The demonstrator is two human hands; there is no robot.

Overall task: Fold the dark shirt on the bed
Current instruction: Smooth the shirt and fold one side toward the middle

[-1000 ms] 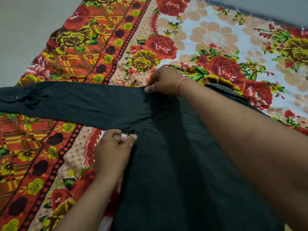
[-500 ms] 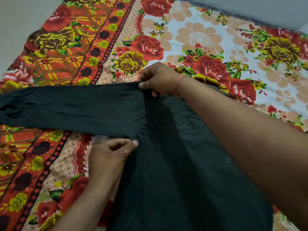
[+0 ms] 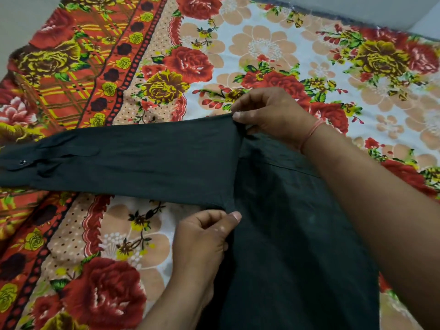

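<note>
The dark shirt point(image 3: 292, 234) lies flat on the bed, its body running toward me. One long sleeve point(image 3: 133, 163) stretches out to the left, with a buttoned cuff point(image 3: 21, 163) at the left frame edge. My right hand point(image 3: 269, 115) pinches the cloth at the shoulder, where the sleeve's upper edge meets the body. My left hand point(image 3: 204, 236) pinches the shirt at the underarm, just below the sleeve's lower edge. My right forearm crosses over the shirt's right side and hides part of it.
A floral bedsheet point(image 3: 262, 48) with red and yellow roses covers the bed; its left part is an orange checked border point(image 3: 62, 91). Bare floor point(image 3: 21, 20) shows at the top left and a pale wall or floor strip point(image 3: 381, 8) at the top right.
My right hand has lifted its fingers into a pinch on the shoulder seam. My left hand has stayed at the underarm. The view has shifted, so the sleeve's cuff shows again at the left.
</note>
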